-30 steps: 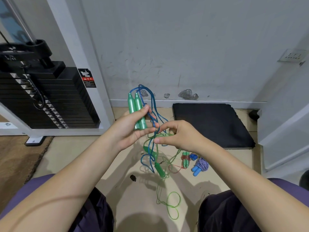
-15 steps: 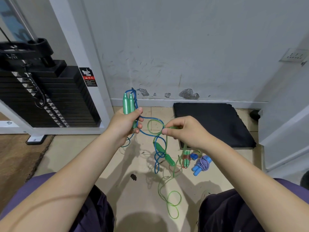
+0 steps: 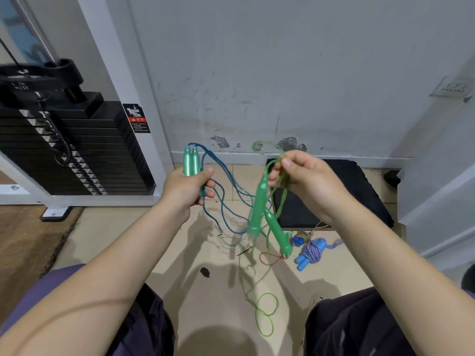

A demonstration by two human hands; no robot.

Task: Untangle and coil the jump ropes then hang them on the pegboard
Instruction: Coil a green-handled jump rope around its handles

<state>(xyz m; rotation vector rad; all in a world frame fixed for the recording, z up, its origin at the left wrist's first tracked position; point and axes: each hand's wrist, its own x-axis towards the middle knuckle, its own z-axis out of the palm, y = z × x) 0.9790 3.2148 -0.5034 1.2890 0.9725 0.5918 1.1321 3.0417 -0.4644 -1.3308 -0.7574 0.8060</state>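
My left hand [image 3: 189, 187] grips the two green handles [image 3: 190, 160] of the blue jump rope, held upright. The blue rope [image 3: 226, 199] hangs from them in loose loops that cross toward the right. My right hand [image 3: 305, 181] pinches the green rope [image 3: 267, 147] high up, with a small loop sticking out above my fingers. Two green handles [image 3: 259, 206] dangle from that rope below my right hand, and the rope's tail [image 3: 267, 309] curls on the floor between my knees. No pegboard is in view.
A blue-handled rope wrapped in purple-white cord [image 3: 312, 251] and a small bundled rope [image 3: 299, 237] lie on the floor to the right. A black mat [image 3: 359, 186] lies by the wall. A weight stack machine [image 3: 77, 150] stands at the left.
My right hand has risen and pulled the green rope up, lifting its two handles off the floor. My hands have moved apart and the blue rope now hangs looser between them.
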